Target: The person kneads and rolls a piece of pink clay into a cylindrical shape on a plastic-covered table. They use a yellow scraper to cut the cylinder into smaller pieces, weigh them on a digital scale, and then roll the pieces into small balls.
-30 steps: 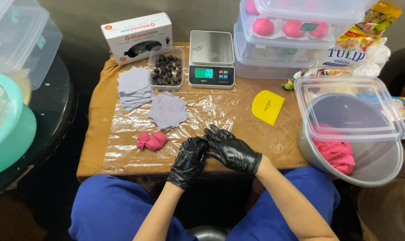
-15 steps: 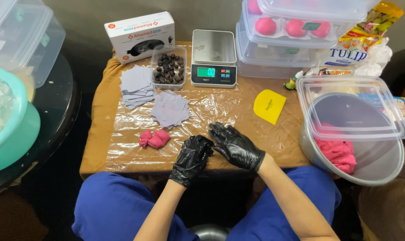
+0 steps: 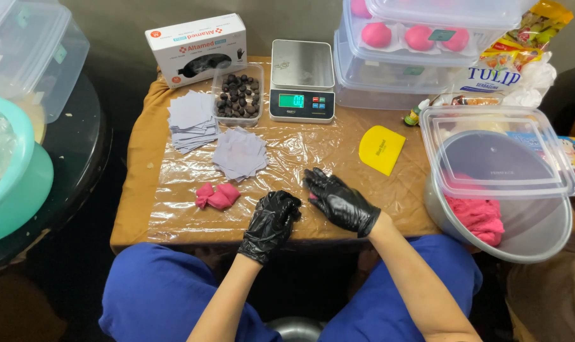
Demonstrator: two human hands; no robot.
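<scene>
From the head camera we see our left hand [image 3: 271, 223], in a black glove, curled into a loose fist at the near edge of the plastic-covered table [image 3: 173, 209]; we cannot tell whether it grips anything. Our right hand [image 3: 341, 202], also gloved, lies flat with fingers spread and holds nothing. A pink dough piece [image 3: 217, 196] sits near the left hand, not touching it. Beyond lie grey paper squares [image 3: 240, 153], a yellow scraper [image 3: 381, 149], a digital scale [image 3: 302, 81] and a tub of dark balls [image 3: 238, 94]. A bowl with pink dough [image 3: 490, 218] stands at our right.
</scene>
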